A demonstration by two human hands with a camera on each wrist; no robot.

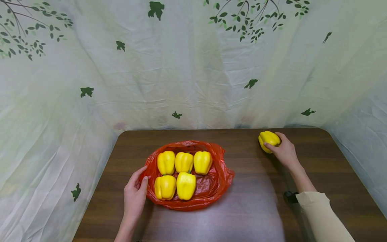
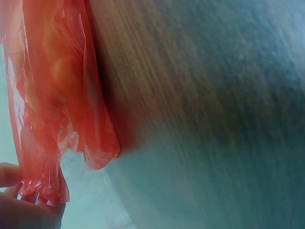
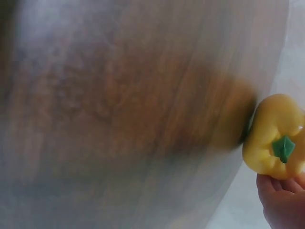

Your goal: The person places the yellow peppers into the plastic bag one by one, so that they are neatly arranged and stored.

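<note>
At the back right of the table, my right hand [image 1: 285, 151] grips a yellow bell pepper [image 1: 268, 141] between thumb and fingers. Its green stem shows in the right wrist view, where the pepper [image 3: 271, 133] sits above the fingers. My left hand [image 1: 136, 190] pinches the left rim of a red plastic bag [image 1: 211, 191], which lies spread open on the table. Inside the bag are several yellow bell peppers [image 1: 185, 186], three in the back row and two in front. The left wrist view shows the bag's red film [image 2: 43, 176] held at the fingertips.
The brown wooden table [image 1: 242, 222] runs back to a pale cloth backdrop [image 1: 193, 67] printed with leaves. A small black object [image 1: 291, 197] is at the right wrist, by the beige sleeve [image 1: 320, 211].
</note>
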